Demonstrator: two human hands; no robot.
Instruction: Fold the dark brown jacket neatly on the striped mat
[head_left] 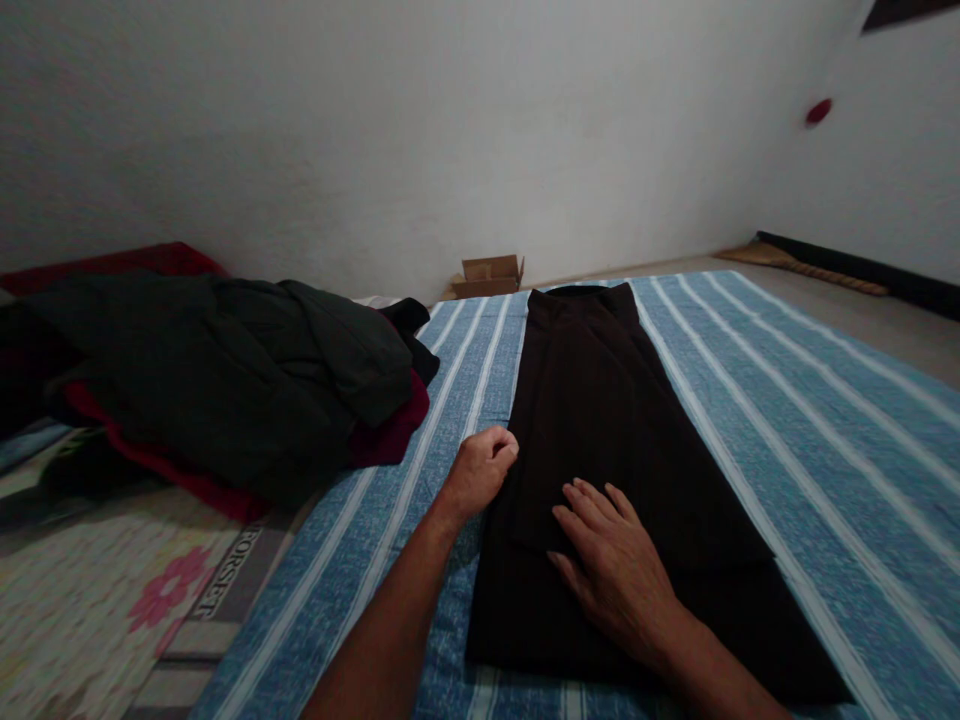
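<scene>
dark garment (592, 420): on striped sheet (825, 440)
left hand (480, 468): curled, garment's 9 o'clock edge, hold unclear
right hand (615, 560): spread on top, grasping nothing

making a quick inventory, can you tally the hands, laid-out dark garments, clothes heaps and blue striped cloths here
Hands: 2 (left hand, right hand)
Laid-out dark garment: 1
Clothes heap: 1
Blue striped cloth: 1
Total: 5
</scene>
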